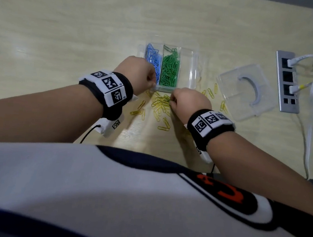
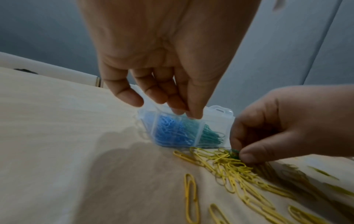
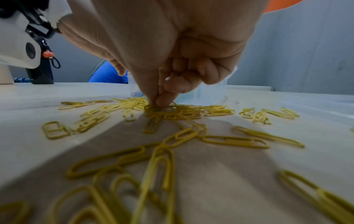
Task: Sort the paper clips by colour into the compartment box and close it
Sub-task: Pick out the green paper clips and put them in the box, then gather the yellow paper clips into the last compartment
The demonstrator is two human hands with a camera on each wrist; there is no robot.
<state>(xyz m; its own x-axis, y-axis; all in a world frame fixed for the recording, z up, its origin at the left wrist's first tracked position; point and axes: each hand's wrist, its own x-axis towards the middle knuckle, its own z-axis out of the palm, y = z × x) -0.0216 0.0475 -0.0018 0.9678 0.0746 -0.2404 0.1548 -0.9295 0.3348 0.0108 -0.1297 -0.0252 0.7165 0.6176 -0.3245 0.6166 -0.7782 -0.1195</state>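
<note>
The clear compartment box (image 1: 185, 84) lies open on the wooden table. Its left compartment holds blue clips (image 1: 153, 59), its middle one green clips (image 1: 169, 70), and its right one (image 1: 188, 64) looks empty. Yellow clips (image 1: 160, 104) lie scattered in front of the box. My left hand (image 1: 153, 81) is at the box's front left corner, thumb and curled fingers (image 2: 191, 112) on its rim. My right hand (image 1: 172, 101) reaches down into the yellow pile. Its thumb and forefinger pinch a green clip (image 2: 234, 154) there. The right wrist view shows the fingertips (image 3: 162, 101) pressed together on the pile.
A square clear plastic container (image 1: 245, 91) with a grey crescent inside lies to the right of the box. Further right, a grey power strip (image 1: 286, 81) with white plugs and cables sits by the table's edge. More yellow clips (image 1: 213, 92) lie between box and container.
</note>
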